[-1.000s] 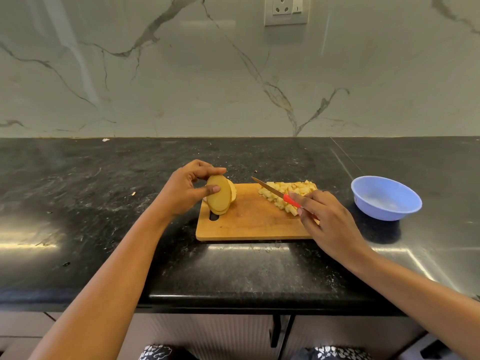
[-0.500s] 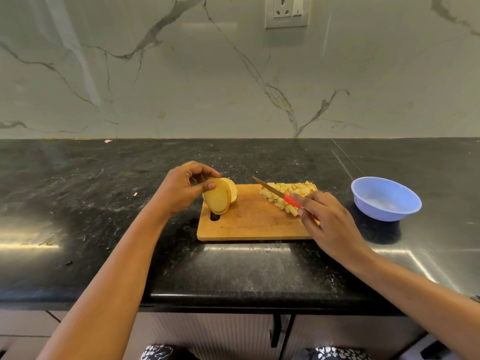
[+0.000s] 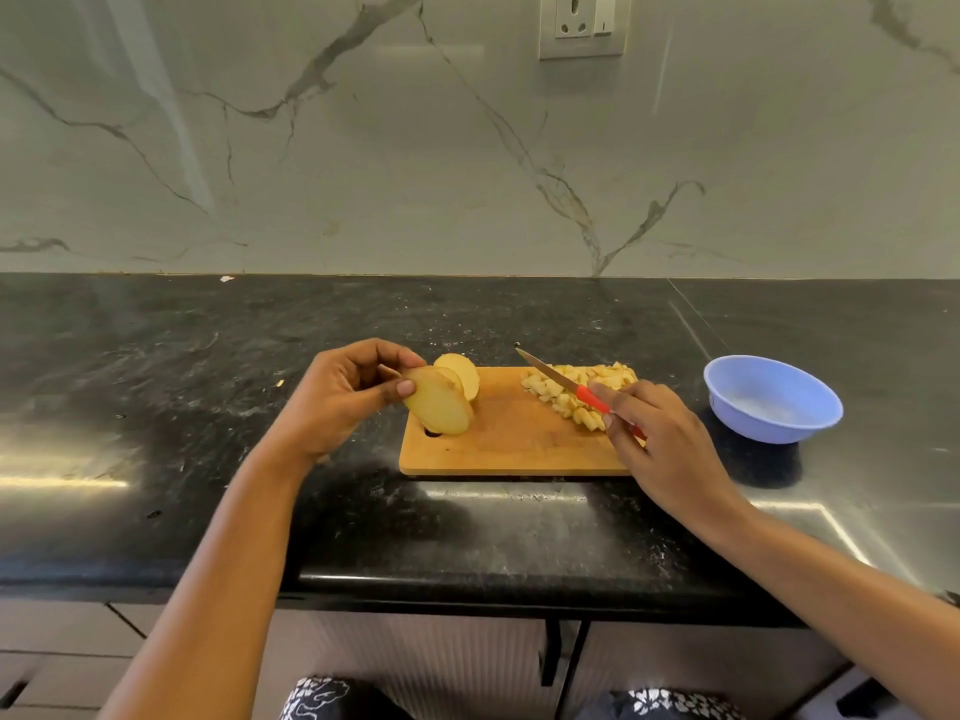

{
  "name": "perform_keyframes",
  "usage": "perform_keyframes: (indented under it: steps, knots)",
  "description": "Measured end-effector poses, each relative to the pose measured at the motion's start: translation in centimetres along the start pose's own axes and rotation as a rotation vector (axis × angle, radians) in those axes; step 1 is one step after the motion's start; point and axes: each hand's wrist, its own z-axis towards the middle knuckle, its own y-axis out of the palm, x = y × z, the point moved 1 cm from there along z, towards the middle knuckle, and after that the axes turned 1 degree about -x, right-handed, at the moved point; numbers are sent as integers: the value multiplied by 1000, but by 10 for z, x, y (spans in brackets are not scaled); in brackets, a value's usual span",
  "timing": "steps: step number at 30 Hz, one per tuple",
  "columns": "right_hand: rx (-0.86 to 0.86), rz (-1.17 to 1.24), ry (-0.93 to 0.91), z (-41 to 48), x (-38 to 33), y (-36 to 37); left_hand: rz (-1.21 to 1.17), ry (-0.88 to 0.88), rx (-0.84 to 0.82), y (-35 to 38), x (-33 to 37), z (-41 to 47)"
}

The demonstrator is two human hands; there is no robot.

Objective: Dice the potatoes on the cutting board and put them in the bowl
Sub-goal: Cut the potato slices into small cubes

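Currently mid-dicing. Left hand (image 3: pixel 343 397) pinches potato slices (image 3: pixel 439 407) on edge between thumb and fingertips, over the end of the cutting board (image 3: pixel 509 444) nearest that hand; I cannot tell whether their lower rim touches the wood. Right hand (image 3: pixel 660 449) grips the knife (image 3: pixel 550 379), fingers curled round its red handle, the blade lying across the diced potato pile (image 3: pixel 587 392) just ahead of it. Bowl (image 3: pixel 769 402) sits on the desk (image 3: pixel 156 381) beyond the right hand, apart from the board, apparently empty. Judgement: slices not yet cut down. Next move calls for laying them flat between the hands, fingertips tucked, and bringing the blade across.
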Motion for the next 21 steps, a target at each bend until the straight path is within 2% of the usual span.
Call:
perform_keyframes:
  steps: [3,7,13,17,21]
  knots:
    - [6,16,42,-3,1,-4,54,-32,-56,24,1,2]
    - [9,31,116,-4,3,-8,454,-29,-159,55,2,27]
    - [-27,45,132,-7,-5,-14,861,8,-209,77,4,41]
    - [-97,19,133,-6,-14,-20,882,122,-298,63,-5,19]
    - [-162,-26,126,-5,-23,-24,927,122,-433,66,-14,13]
